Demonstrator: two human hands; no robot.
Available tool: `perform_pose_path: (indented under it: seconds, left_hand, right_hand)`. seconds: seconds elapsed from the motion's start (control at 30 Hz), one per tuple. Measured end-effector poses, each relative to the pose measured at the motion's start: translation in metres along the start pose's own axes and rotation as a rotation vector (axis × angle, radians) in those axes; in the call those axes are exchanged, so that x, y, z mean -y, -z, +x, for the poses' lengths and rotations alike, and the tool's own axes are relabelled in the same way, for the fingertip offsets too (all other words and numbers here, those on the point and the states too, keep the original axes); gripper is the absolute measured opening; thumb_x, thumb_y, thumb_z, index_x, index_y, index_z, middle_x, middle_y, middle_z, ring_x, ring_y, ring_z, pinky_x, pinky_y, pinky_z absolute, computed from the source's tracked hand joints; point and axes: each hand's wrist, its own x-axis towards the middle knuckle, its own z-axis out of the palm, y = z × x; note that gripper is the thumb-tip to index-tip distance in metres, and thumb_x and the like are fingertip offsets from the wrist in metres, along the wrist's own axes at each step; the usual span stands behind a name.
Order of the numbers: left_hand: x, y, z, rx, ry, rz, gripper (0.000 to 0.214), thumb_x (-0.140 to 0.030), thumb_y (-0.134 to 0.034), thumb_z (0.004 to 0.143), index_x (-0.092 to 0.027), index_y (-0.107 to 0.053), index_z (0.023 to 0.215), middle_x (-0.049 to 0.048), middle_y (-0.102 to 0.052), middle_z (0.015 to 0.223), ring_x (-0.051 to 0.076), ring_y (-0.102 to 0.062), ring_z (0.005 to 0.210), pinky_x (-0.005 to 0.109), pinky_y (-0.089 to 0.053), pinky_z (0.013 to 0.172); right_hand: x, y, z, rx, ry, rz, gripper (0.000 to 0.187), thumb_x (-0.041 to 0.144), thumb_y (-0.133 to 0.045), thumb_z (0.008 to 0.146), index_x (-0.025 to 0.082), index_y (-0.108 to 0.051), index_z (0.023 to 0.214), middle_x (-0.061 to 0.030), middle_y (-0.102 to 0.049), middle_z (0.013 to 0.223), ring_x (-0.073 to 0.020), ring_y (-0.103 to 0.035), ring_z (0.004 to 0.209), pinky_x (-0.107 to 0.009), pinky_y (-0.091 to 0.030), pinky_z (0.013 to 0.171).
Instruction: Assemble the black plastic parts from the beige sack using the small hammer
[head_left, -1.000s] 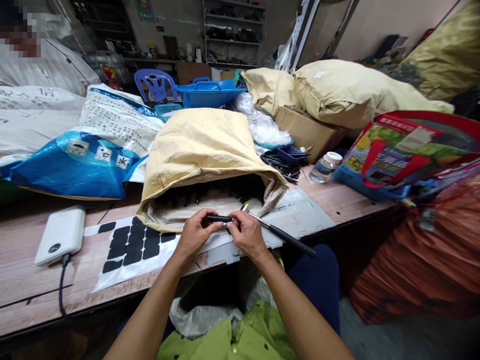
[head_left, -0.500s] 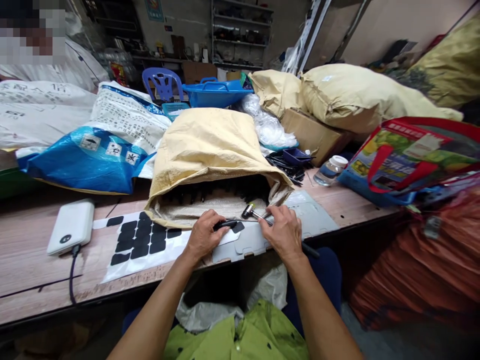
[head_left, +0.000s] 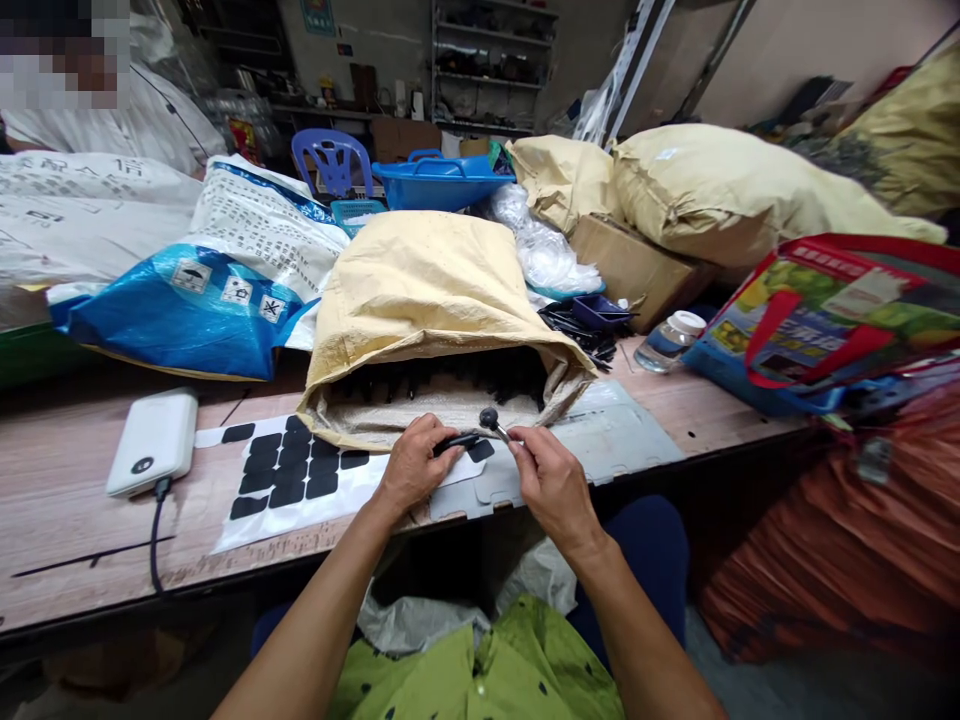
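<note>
My left hand [head_left: 414, 462] is closed on a small black part [head_left: 459, 441], pressing it onto a grey metal plate [head_left: 600, 445] at the table's front edge. My right hand [head_left: 551, 477] grips a small hammer [head_left: 491, 420] by the handle, its round head raised just above the black part. A white sheet with several black square pads [head_left: 289, 472] lies just left of my left hand. Behind both hands lies an open tan sack [head_left: 427, 300] with black parts inside.
A white power bank [head_left: 154, 442] with a cable sits at the left. Blue-and-white sacks [head_left: 195, 290], a blue basin [head_left: 439, 182], tan sacks [head_left: 712, 190], a cardboard box, a plastic jar [head_left: 670, 340] and a red-handled bag [head_left: 817, 310] crowd the table. Another person sits at far left.
My right hand took hold of the hammer lying on the plate and lifted it, head toward the black part. My left hand stayed on the part.
</note>
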Motion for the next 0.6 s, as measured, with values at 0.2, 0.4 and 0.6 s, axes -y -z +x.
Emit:
perform_pose_path:
  seconds: [0.2, 0.4, 0.6]
  left_hand:
    - [0.000, 0.000, 0.000, 0.006, -0.007, -0.021, 0.020, -0.026, -0.067, 0.092, -0.018, -0.077, 0.107, 0.0044, -0.060, 0.086, 0.020, -0.059, 0.088, 0.032, -0.047, 0.080]
    - [-0.001, 0.000, 0.001, 0.002, 0.011, -0.035, 0.017, -0.021, -0.070, 0.088, -0.021, -0.077, 0.104, 0.0030, -0.060, 0.087, 0.020, -0.059, 0.089, 0.031, -0.047, 0.081]
    - [-0.005, 0.003, 0.002, 0.015, 0.036, -0.019, 0.004, -0.017, -0.071, 0.085, -0.020, -0.073, 0.083, 0.0008, -0.056, 0.081, 0.019, -0.057, 0.086, 0.029, -0.044, 0.078]
  right_hand:
    - [0.009, -0.011, -0.005, 0.021, 0.040, -0.014, 0.027, 0.027, -0.044, 0.105, 0.020, -0.067, 0.118, -0.0103, -0.069, 0.102, -0.0242, -0.066, 0.097, -0.035, -0.051, 0.088]
    - [0.012, -0.013, -0.004, 0.014, 0.048, 0.011, 0.025, 0.026, -0.045, 0.105, 0.020, -0.067, 0.114, -0.0092, -0.069, 0.100, -0.0239, -0.067, 0.095, -0.035, -0.052, 0.087]
    - [0.021, -0.020, -0.007, 0.063, 0.065, 0.034, 0.024, 0.025, -0.046, 0.104, 0.022, -0.068, 0.114, -0.0087, -0.071, 0.102, -0.0236, -0.067, 0.097, -0.035, -0.053, 0.088]
